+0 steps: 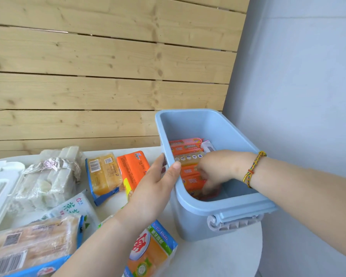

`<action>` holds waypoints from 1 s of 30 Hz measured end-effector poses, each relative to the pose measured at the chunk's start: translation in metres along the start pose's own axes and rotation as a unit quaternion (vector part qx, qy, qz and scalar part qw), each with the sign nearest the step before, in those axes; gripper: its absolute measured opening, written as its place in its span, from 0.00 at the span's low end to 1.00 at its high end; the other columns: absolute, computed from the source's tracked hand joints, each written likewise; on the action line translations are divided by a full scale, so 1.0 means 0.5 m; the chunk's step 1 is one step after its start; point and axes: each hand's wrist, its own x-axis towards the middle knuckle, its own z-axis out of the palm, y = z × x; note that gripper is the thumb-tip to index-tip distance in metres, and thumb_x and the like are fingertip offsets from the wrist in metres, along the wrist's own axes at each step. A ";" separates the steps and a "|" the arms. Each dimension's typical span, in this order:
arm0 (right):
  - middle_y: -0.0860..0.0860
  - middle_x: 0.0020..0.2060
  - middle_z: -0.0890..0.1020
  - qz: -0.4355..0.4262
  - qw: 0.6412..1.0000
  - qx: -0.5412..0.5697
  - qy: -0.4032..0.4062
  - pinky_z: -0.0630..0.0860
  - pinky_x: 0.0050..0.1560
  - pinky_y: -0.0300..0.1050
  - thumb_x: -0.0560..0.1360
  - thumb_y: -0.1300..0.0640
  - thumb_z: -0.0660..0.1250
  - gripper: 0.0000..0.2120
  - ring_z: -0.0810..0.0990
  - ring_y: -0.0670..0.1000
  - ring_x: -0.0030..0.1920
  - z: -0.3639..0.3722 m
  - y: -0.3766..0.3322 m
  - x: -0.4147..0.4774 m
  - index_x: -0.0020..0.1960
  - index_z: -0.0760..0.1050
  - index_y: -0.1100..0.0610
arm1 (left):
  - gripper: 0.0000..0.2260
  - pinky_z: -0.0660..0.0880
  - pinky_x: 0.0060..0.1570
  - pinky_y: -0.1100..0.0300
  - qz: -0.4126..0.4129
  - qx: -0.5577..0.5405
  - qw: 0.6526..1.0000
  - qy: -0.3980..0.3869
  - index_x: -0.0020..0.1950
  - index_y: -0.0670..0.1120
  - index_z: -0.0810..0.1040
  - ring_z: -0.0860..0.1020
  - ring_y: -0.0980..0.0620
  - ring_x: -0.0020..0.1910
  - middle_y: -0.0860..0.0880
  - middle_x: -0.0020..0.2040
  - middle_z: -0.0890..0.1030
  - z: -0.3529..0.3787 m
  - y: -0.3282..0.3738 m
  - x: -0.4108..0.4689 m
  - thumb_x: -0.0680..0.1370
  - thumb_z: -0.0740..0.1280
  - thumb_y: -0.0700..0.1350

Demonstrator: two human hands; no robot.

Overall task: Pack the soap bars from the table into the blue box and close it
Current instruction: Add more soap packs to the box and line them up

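Head view: the blue box [192, 222] stands open on the right side of the white surface [218, 256], close to its right edge, with a pale latch [234, 222] on its near wall. The left hand [158, 182] grips the box's left rim, thumb hooked over the top and fingers on the outer wall. The right hand [214, 168], with a braided bracelet [252, 170] on its wrist, reaches down inside the box. Its fingers are blurred among the packs there, so I cannot tell whether they hold one.

Along the box's left inner wall runs a row of orange soap packs [185, 149], with a beige pack [188, 157] among them and a white pack [207, 147] at the far end.

More soap lies on the surface left of the box. An orange pack [132, 166] sits just beside the left hand, touching a yellow bar [104, 174] in a blue-edged wrapper. Further left is a clear-wrapped bundle of white bars [50, 176]. A white lid [0, 186] lies at the left edge. Toward the near edge lie a green-and-white pack [76, 206], a large pale pack [32, 240] with a barcode, and a blue-and-orange pack [152, 254] under the left forearm.
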 end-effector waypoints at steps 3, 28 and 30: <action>0.56 0.43 0.81 0.014 0.996 0.079 0.045 0.68 0.39 0.42 0.72 0.49 0.67 0.11 0.70 0.52 0.42 -0.011 0.014 -0.026 0.43 0.73 0.58 | 0.22 0.56 0.64 0.66 -0.011 0.067 0.995 0.074 0.72 0.51 0.60 0.62 0.59 0.69 0.54 0.71 0.64 -0.032 -0.005 -0.029 0.78 0.56 0.50; 0.60 0.72 0.63 0.172 0.907 0.374 0.091 0.66 0.68 0.49 0.75 0.45 0.62 0.39 0.64 0.59 0.71 -0.070 -0.282 0.094 0.75 0.46 0.63 | 0.32 0.66 0.62 0.53 -0.056 0.518 0.847 0.107 0.52 0.51 0.82 0.80 0.50 0.56 0.52 0.52 0.84 -0.297 -0.170 -0.190 0.73 0.41 0.61; 0.58 0.70 0.66 0.171 0.907 0.381 0.058 0.69 0.65 0.47 0.73 0.43 0.64 0.41 0.68 0.57 0.69 -0.062 -0.279 0.100 0.74 0.48 0.63 | 0.33 0.64 0.53 0.57 -0.071 0.542 0.834 0.080 0.43 0.52 0.84 0.84 0.52 0.44 0.54 0.41 0.86 -0.299 -0.168 -0.193 0.78 0.38 0.57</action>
